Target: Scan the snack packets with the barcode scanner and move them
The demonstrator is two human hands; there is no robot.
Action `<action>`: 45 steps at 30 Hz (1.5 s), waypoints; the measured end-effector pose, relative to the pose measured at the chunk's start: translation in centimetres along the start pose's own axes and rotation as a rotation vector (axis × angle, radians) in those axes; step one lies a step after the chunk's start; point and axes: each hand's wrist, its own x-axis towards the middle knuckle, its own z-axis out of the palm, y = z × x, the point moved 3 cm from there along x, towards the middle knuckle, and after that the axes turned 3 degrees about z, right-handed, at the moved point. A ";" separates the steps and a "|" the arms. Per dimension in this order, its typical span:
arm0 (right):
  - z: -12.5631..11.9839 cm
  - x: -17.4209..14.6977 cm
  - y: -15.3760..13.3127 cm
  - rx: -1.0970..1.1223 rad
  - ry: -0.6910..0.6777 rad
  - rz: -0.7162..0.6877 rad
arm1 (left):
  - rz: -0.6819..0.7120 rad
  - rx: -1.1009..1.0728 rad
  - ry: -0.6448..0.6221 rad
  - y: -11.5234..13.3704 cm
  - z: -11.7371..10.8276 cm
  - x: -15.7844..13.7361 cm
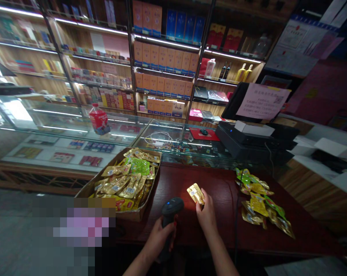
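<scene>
My left hand (161, 234) is wrapped round the handle of a black barcode scanner (172, 206), a small blue light showing on its head. Between the fingers of my right hand (206, 211) is a gold foil snack packet (195, 193), held just right of the scanner with a reddish glow on the table beside it. To the left, an open cardboard box (146, 209) holds many gold, green and yellow snack packets (124, 184). Several more loose packets (258, 205) lie in a pile on the right part of the dark red table (179, 176).
A glass display counter (127, 132) runs behind the table, bearing a red bottle (99, 119), a white cable (159, 138) and a mouse (204, 132) on a red mat. At the back right stands a monitor (235, 101) with a paper sheet. A cable crosses the table's right side.
</scene>
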 end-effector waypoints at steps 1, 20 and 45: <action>0.0 0.0 -0.1 0.004 -0.002 -0.006 | 0.003 0.002 -0.003 0.1 0.0 0.0; 1.6 5.9 -12.2 0.391 -0.340 -0.040 | 0.040 -0.048 -0.003 0.2 0.8 -0.1; -3.7 6.5 1.9 -0.192 0.051 0.294 | 0.045 0.044 0.026 0.9 0.5 0.1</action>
